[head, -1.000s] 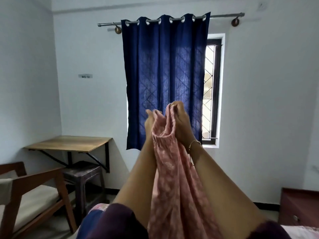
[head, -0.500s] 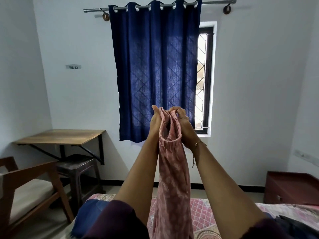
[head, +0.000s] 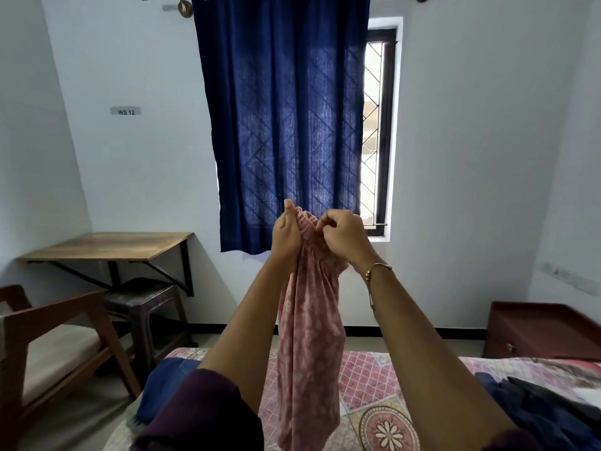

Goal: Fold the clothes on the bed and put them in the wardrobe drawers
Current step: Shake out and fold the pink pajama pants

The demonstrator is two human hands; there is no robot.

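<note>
Both grips, left hand and right hand, pinch soft pink printed garment's gathered waistband.

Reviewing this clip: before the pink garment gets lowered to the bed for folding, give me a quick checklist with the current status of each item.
1. Left hand grips the pink garment at its top: ok.
2. Right hand pinches the same gathered edge: ok.
3. Garment hangs straight below the hands: ok.
4. Garment spread flat: not ok, bunched.
5. Bed has bare cover beneath: ok.
6. Hem clear of the bed: cannot tell.
</note>
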